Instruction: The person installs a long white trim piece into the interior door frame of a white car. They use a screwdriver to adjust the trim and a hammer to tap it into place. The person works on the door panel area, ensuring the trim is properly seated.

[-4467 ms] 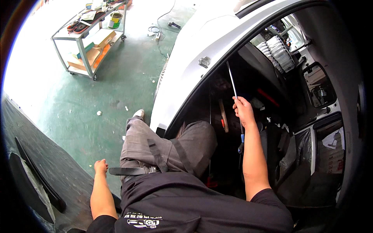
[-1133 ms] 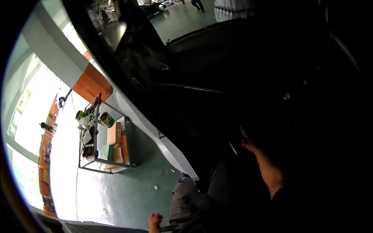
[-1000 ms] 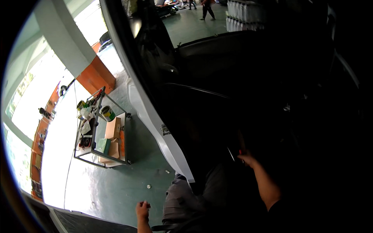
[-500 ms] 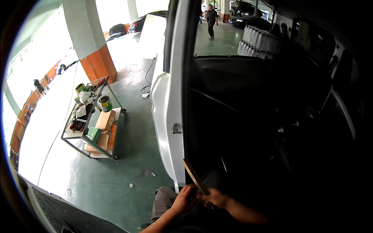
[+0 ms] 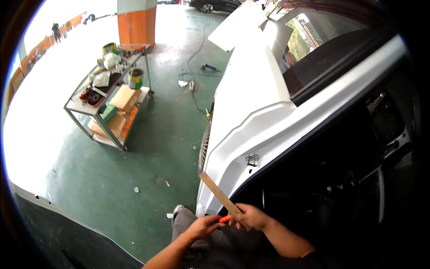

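My right hand (image 5: 251,217) is closed around the lower part of a flat wooden strip (image 5: 219,194), which slants up and left past the white door frame. A short, slim orange-red piece (image 5: 225,219) bridges the gap between my two hands, just under the strip. My left hand (image 5: 204,227) has its fingers pinched at the left end of that piece; its kind cannot be made out. Its right end disappears behind my right fingers. Both hands are held low in front of my body, above my grey trouser leg (image 5: 182,223).
A white car body (image 5: 251,123) with a metal door striker (image 5: 252,160) borders the dark interior at right. On the green floor (image 5: 165,134) stands a metal trolley (image 5: 74,104) with cans and boxes. A corded power tool (image 5: 208,67) lies beyond, and a dark door panel (image 5: 58,228) curves at lower left.
My view has swung, bringing more of the car's outside into sight. The orange-red piece now shows between my hands, which are slightly farther apart. The strip stays in my right hand.
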A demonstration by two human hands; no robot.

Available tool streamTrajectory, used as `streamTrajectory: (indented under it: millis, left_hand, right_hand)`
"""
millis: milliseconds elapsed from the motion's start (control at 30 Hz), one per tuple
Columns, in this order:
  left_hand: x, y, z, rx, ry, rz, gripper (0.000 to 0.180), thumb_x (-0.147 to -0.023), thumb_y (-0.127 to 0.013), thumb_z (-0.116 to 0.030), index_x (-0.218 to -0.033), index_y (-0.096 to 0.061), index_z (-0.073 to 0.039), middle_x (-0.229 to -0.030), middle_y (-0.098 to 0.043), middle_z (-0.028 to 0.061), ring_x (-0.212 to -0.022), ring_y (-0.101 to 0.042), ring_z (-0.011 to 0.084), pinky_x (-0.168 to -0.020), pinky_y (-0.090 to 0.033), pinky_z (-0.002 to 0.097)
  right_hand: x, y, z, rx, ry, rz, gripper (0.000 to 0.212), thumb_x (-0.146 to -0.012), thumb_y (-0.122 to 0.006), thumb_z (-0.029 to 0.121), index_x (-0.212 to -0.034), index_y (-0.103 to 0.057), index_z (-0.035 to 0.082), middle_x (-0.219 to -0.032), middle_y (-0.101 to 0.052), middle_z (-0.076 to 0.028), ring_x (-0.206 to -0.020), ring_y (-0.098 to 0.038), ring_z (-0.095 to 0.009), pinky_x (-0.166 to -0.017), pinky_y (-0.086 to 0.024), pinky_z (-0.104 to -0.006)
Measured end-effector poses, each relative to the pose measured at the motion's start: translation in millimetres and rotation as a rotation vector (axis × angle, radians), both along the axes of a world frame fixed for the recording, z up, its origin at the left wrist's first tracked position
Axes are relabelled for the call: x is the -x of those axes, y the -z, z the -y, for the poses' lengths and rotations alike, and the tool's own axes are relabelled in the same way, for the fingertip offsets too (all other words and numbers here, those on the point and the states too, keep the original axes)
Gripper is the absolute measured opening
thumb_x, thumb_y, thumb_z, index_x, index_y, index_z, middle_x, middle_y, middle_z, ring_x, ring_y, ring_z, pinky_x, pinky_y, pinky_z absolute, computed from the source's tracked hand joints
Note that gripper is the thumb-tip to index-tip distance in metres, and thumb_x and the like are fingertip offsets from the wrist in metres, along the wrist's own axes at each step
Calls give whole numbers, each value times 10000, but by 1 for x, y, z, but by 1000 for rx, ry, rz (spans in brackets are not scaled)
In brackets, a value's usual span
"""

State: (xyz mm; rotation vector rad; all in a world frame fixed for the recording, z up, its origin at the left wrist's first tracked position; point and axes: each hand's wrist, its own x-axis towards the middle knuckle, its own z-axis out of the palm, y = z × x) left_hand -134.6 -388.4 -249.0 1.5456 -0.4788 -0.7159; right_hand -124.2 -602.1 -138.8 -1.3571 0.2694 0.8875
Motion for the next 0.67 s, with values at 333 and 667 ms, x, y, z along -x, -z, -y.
streamTrajectory:
  millis: [333,667]
  left_hand:
    - [-88,-106,-21,335,-230,-28,286,-888,-641,-177,-1138,-600,-45,-959,-667,67,-890,-614,134,-810,-476,283]
    - [-147,-162,-25,713,-135,-144,308,-947,-529,-83,-1247,-501,-21,-1015,-600,68,-939,-616,160,-868,-469,307]
  right_hand:
    - [-137,-143,-52,202,-300,56,246,-948,-542,287,-1009,-534,48,-767,-589,-24,-569,-529,-59,-533,-438,-193]
    - [-175,-179,-34,-21,-167,94,375,-901,-625,251,-1174,-498,27,-874,-602,-82,-606,-549,-102,-534,-449,-222]
